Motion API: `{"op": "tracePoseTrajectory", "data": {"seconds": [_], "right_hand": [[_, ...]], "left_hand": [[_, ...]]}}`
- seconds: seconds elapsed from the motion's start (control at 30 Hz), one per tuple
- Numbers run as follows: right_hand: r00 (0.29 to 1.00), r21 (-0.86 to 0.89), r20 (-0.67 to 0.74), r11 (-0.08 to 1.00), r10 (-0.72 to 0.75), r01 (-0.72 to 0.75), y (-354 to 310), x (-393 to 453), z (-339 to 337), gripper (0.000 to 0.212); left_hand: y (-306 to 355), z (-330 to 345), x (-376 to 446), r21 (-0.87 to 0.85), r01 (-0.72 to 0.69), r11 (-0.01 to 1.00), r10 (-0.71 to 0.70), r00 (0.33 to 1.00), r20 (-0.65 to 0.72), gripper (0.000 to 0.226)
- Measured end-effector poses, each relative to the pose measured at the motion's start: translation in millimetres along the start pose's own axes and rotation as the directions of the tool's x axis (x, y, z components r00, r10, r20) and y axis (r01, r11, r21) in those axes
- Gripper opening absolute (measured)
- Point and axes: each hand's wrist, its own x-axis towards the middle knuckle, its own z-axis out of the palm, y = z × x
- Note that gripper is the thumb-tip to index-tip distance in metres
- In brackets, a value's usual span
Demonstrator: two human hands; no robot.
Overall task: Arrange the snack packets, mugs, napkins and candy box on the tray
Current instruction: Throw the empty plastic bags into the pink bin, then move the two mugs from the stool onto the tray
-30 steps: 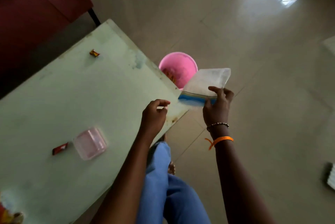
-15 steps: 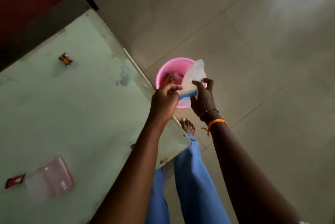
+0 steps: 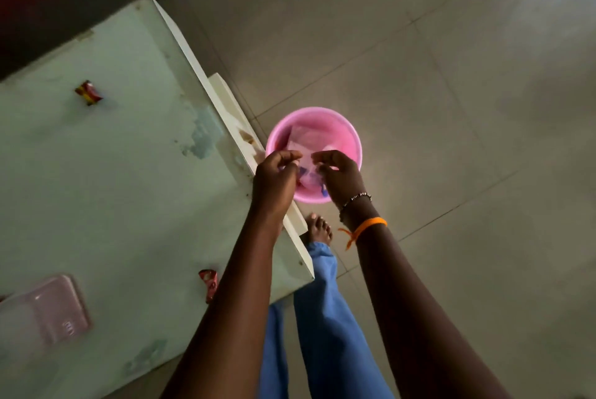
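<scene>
Over the pink bucket, both hands, left hand and right hand, pinch a clear plastic bag; more wrappers lie inside.

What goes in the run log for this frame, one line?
left hand: over pink bucket, grip unclear | right hand: same | table: two candies, clear box | tray: unseen
</scene>
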Motion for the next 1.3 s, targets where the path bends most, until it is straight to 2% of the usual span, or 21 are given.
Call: {"op": "tracePoseTrajectory", "data": {"seconds": [0.07, 0.2, 0.33, 0.5, 0.7, 0.87, 1.07, 1.2, 1.3], "right_hand": [[1.0, 0.068, 0.014, 0.997, -0.021, 0.02, -20.3, -24.0, -0.1, 0.023], [0.992, 0.092, 0.09, 0.993, -0.083, 0.074, -60.2, -66.4, 12.6, 0.021], [0.969, 0.14, 0.191, 0.982, -0.156, 0.13, -88.6, -111.2, 49.3, 0.02], [0.884, 0.098, 0.384, 0.964, -0.265, 0.247, -96.4, -189.7, 118.8, 0.02], [0.764, 0.007, 0.577, 0.937, -0.289, 0.349, -49.7, -312.7, 212.8, 0.019], [0.656, -0.011, 0.695, 0.907, -0.296, 0.421, -3.1, -417.9, 280.9, 0.018], [0.55, -0.046, 0.804, 0.898, -0.227, 0.438, 39.9, -520.5, 346.2, 0.013], [0.514, -0.074, 0.833, 0.878, -0.206, 0.472, 57.4, -551.8, 385.6, 0.01], [0.52, -0.123, 0.836, 0.865, -0.174, 0.487, 69.2, -566.8, 424.2, 0.01]], "left_hand": [[9.1, -7.2, -18.0, -0.072, -0.004, 0.997, 0.001, 0.999, -0.04, 0.027], [23.3, -32.3, -57.2, -0.213, -0.017, 0.977, -0.016, 0.988, -0.152, 0.024], [27.9, -79.0, -94.0, -0.386, -0.123, 0.914, 0.008, 0.958, -0.286, 0.023], [3.9, -165.2, -144.8, -0.519, -0.265, 0.813, -0.021, 0.877, -0.48, 0.025], [-78.4, -268.7, -228.9, -0.623, -0.386, 0.681, -0.162, 0.75, -0.642, 0.03], [-162.1, -344.2, -313.5, -0.628, -0.427, 0.65, -0.215, 0.689, -0.692, 0.03], [-237.2, -433.4, -393.9, -0.609, -0.493, 0.621, -0.233, 0.626, -0.744, 0.027], [-276.6, -478.3, -416.3, -0.625, -0.484, 0.612, -0.259, 0.624, -0.737, 0.026], [-304.5, -508.7, -421.0, -0.643, -0.425, 0.637, -0.291, 0.64, -0.711, 0.026]]}}
